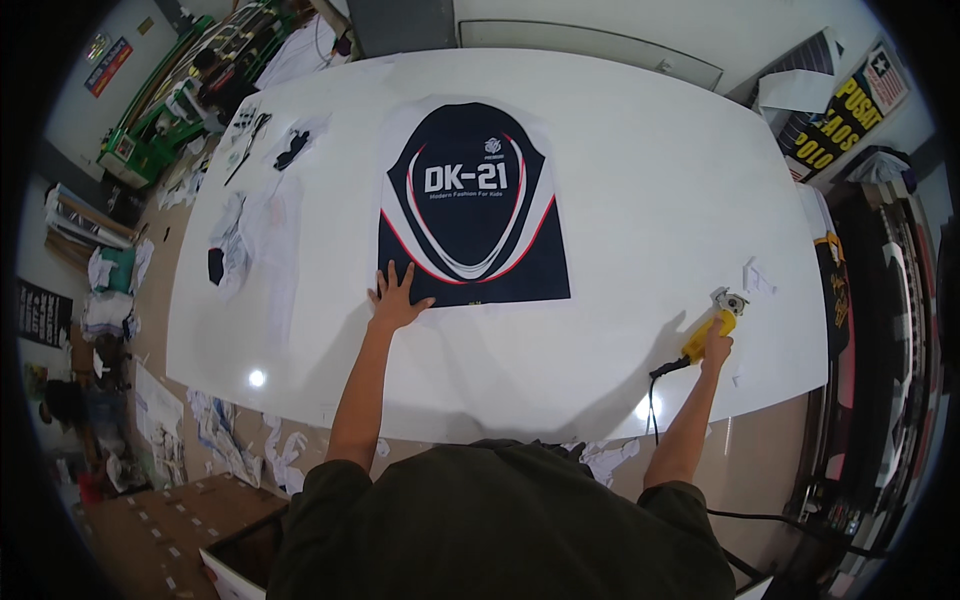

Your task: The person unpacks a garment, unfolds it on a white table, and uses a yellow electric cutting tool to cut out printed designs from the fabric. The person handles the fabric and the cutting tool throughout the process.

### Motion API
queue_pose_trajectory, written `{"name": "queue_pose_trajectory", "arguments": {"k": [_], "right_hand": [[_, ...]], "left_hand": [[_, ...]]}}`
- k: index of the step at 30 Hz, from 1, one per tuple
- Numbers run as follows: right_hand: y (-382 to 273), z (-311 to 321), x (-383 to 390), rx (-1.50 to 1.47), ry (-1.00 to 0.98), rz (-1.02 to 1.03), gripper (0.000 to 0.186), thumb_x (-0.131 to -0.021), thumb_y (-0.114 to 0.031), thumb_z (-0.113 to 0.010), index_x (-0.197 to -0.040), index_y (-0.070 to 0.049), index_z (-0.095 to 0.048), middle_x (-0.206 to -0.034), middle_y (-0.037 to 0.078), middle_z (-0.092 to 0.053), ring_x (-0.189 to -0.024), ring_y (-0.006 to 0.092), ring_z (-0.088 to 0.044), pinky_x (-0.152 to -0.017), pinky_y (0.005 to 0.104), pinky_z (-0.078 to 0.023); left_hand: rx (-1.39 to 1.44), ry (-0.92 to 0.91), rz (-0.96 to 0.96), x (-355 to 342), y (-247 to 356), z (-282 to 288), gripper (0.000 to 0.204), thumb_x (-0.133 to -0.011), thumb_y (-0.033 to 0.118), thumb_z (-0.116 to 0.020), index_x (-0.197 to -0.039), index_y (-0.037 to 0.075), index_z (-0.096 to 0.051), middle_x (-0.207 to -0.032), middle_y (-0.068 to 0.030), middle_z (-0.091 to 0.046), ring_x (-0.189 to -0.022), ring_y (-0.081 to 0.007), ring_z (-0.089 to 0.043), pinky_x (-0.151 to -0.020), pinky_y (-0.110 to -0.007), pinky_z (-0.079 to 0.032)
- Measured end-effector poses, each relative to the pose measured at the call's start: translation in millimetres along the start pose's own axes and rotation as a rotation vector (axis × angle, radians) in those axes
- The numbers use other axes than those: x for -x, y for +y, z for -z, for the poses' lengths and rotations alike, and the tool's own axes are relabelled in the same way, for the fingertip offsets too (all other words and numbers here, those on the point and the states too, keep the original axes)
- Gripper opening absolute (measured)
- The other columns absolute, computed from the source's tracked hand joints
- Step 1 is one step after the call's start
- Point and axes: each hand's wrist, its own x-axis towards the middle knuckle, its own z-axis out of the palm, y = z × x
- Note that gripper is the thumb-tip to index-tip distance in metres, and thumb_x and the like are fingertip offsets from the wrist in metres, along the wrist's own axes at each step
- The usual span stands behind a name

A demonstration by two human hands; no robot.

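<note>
1. The left hand (395, 298) is lying flat at the centre of the frame, fingers spread wide, pressing on the lower left corner of the dark printed jersey panel (470, 205).
2. The panel is stretching up and to the right from those fingertips, on the white table (640, 190).
3. The right hand (716, 348), at right of centre, is gripping the yellow handle of a small electric rotary cutter (712, 325), fingers wrapped closed, well apart from the panel.
4. Cloth scraps (235, 250) are lying at the table's left.
</note>
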Motion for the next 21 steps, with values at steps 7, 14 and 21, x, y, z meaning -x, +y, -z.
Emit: {"name": "queue_pose_trajectory", "arguments": {"k": [7, 14, 21], "right_hand": [[29, -21, -44, -0.422, -0.351, -0.122, 0.081, -0.084, -0.054, -0.080, -0.124, 0.012, -0.056, -0.105, 0.017, -0.068, -0.089, 0.0300, -0.071, -0.074, 0.0406, -0.060], [31, 22, 68, -0.710, -0.765, -0.167, 0.056, -0.098, -0.046, -0.066, -0.122, 0.003, -0.053, -0.092, 0.021, -0.068, -0.077, 0.0304, -0.071, -0.066, 0.0421, -0.062], [0, 69, 230, -0.075, -0.905, 0.093, 0.050, -0.099, -0.033, -0.068, -0.123, 0.001, -0.041, -0.094, 0.018, -0.065, -0.071, 0.0272, -0.072, -0.056, 0.0383, -0.061]], "left_hand": [[0.033, -0.002, 0.002, 15, -24, -8, 0.114, -0.077, 0.078, -0.071, -0.166, 0.027, -0.020, -0.171, -0.0239, 0.000, -0.155, -0.0543, 0.002, -0.112, -0.082, -0.008], [0.046, -0.070, 0.105, 39, -37, 2, 0.126, -0.069, 0.074, -0.080, -0.166, 0.025, -0.016, -0.171, -0.0254, 0.004, -0.155, -0.0539, 0.002, -0.109, -0.084, -0.013], [0.075, -0.086, 0.144, 39, -27, 6, 0.130, -0.069, 0.074, -0.080, -0.167, 0.024, -0.011, -0.171, -0.0219, 0.011, -0.153, -0.0568, 0.005, -0.107, -0.085, -0.014]]}}
